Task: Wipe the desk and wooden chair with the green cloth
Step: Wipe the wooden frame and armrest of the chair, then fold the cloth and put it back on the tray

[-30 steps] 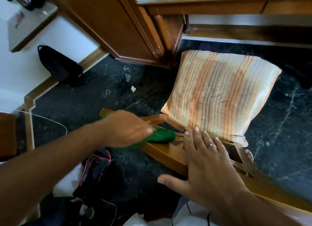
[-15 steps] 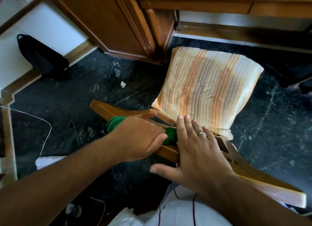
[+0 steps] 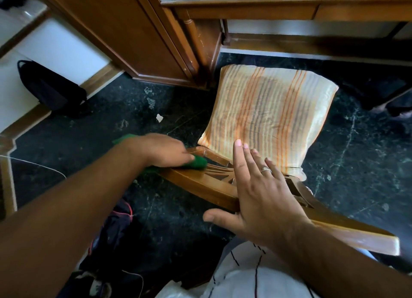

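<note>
Fingers [image 3: 178, 156] of left hand [image 3: 159, 149] press green cloth [image 3: 197, 161] on wooden chair [image 3: 200, 183].

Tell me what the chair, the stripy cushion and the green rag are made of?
The chair's top rail looks like varnished wood: orange-brown, smooth, slightly shiny, with carved slats. The striped cushion seems covered in thin woven fabric, perhaps a satiny one, since it wrinkles and gleams a little. The green cloth under the left hand looks like soft, matte fabric, bunched up; its exact kind is unclear.

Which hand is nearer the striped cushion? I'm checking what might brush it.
Right. The right hand lies flat across the chair back, fingertips over the cushion; the left hand presses the green cloth beside it.
</note>
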Demonstrator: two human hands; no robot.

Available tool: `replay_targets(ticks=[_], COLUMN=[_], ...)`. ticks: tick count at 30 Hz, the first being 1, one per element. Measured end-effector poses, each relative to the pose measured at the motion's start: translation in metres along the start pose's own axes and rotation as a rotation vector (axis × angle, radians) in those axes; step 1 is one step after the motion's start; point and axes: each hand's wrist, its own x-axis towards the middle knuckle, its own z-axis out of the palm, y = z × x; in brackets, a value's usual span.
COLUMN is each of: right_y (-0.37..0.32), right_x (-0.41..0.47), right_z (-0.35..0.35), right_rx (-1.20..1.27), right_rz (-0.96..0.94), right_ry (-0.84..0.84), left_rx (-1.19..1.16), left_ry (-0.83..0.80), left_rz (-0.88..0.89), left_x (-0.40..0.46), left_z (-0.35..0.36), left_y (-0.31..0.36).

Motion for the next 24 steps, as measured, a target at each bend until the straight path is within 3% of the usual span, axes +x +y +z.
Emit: replay_targets(ticks=[3,6,9,11,14,18,21,24], right_y=[0.004,0.013,0.022,0.028,0.029,0.019,0.004,-0.006], right_x=[0.001,-0.003,-0.007,-0.007,-0.003,0.008,0.023,0.042], right_z=[-0.002,-0.002,0.002,0.001,-0.006,-0.014,-0.025,-0.038], right_rx=[0.106,0.366,0.659,0.765,0.654,0.178,0.026,0.031], right_rz=[-0.040,-0.028,0.005,0.005,-0.083,-0.237,-0.224,-0.194], right_ry=[0.072,0.195,0.244,0.180,0.027,-0.183,-0.166,-0.150], left_rx=[-0.047,-0.149,-0.136,-0.031,-0.001,0.024,-0.108,-0.133], left_ry=[0.097,0.264,0.434,0.527,0.668,0.778,0.859,0.782], left_rz=[0.243,0.406,0.464,0.389,0.262,0.222,0.199,0.120], left_x=[-0.020,-0.051,-0.067,-0.069,-0.075,-0.088,-0.106,-0.114], left_z=[0.010,0.019,0.032,0.047,0.066,0.070,0.055,0.034], left_y=[0.049,0.069,0.068,0.062,0.053,0.039,0.020,0.004])
